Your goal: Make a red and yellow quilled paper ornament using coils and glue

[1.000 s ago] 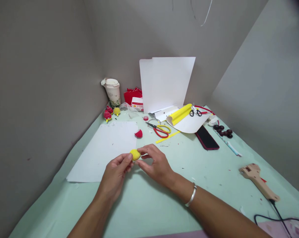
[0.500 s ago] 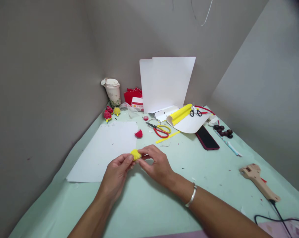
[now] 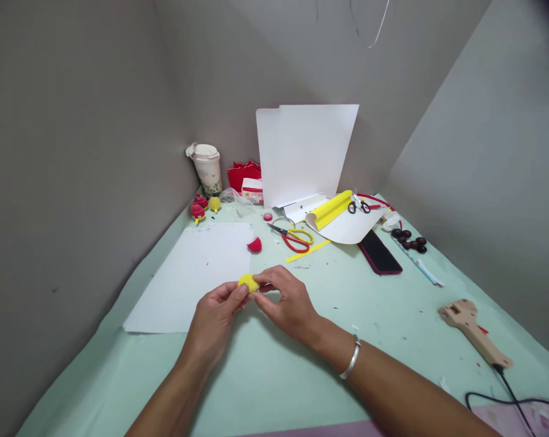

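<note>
Between my two hands is a small, ridged yellow piece (image 3: pixel 247 282), rounded like a dome or ball. My left hand (image 3: pixel 213 318) pinches it from the left, thumb on its near side. My right hand (image 3: pixel 289 301) grips its right edge with thumb and fingertips; the underside is hidden by my fingers. Just beyond them a red cone-like piece (image 3: pixel 255 245) lies at the edge of a white paper sheet (image 3: pixel 178 273). At the back left sit red ridged balls (image 3: pixel 197 212) with yellow parts and a yellow ridged ball (image 3: pixel 215 204).
Red-and-yellow scissors (image 3: pixel 296 238) lie beside a yellow strip (image 3: pixel 308 251). Further right are a phone (image 3: pixel 380 253), small black-handled scissors (image 3: pixel 359 207), dark round beads (image 3: pixel 409 241) and a glue gun (image 3: pixel 474 334) with its cord. A lidded cup (image 3: pixel 207 171) and upright white boards (image 3: pixel 308 155) stand behind.
Both hands keep their grip on the yellow piece, which has shifted or tilted very slightly. Nothing else on the table has moved.
</note>
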### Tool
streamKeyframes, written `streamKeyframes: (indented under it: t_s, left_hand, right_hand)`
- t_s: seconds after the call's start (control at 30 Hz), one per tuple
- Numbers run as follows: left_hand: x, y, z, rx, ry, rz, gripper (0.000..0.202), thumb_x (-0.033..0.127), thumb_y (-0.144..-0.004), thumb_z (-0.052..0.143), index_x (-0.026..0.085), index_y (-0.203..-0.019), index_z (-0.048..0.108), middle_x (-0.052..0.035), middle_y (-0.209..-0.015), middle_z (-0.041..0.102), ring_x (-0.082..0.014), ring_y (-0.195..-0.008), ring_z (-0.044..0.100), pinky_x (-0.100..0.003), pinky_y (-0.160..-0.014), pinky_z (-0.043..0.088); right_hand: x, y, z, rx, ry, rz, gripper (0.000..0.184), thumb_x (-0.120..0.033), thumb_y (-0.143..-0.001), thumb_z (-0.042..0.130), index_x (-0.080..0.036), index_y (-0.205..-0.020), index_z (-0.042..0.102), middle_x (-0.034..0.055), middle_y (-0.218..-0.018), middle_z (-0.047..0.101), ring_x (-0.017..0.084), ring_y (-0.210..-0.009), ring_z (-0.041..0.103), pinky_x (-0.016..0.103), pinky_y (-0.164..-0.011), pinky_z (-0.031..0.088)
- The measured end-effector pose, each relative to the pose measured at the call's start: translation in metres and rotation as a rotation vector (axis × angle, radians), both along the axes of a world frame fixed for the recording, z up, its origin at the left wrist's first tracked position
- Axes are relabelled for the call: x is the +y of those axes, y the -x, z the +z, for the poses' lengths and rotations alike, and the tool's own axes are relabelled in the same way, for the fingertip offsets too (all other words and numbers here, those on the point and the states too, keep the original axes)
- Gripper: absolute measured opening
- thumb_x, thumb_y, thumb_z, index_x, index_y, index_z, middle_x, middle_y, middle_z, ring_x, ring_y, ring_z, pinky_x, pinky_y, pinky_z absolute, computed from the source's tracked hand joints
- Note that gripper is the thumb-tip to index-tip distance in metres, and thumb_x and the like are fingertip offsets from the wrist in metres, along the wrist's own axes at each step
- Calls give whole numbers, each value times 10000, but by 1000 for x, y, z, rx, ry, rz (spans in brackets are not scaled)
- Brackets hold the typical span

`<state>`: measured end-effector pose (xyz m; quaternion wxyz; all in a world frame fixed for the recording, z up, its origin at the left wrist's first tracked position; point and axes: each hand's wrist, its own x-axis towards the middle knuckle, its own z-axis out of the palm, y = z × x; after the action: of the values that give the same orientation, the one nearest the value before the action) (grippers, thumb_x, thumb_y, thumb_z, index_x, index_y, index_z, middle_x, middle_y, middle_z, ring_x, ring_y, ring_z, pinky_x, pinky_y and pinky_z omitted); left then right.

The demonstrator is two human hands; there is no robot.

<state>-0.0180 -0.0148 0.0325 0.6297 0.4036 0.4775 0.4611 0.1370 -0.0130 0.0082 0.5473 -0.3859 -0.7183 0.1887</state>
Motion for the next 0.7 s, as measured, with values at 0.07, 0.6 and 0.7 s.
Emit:
streamKeyframes:
  t_s: [0.07, 0.6, 0.7]
  left_hand:
    - [0, 0, 1, 4, 3, 4, 301, 443, -677, 809, 172, -785, 737, -47, -808, 696, -171, -781, 560, -284, -798, 439]
    - [2, 4, -7, 60, -48, -19, 514, 467, -769, 728, 190, -1186, 613, -98, -1203, 666, -240, -1114, 604, -356, -956, 456]
    - [4, 6, -11, 333, -132, 72, 521, 450, -733, 746, 199, -1169, 612, -92, -1193, 658, -251, -1058, 622, -384, -932, 477]
  right_hand:
    - [0, 0, -1, 9, -2, 4, 234, -156, -837, 665, -216, -1062, 654, 64, -951, 644, 170, -835, 646, 323, -729, 628]
    - [-1, 1, 4, 186, 343, 84, 255, -194, -809, 674, -212, -1062, 642, 44, -1040, 613, 169, -948, 651, 308, -815, 609]
    - [3, -7, 6, 114, 351, 41, 288, -197, -816, 657, -204, -1103, 628, 55, -1055, 617, 174, -963, 637, 325, -848, 582]
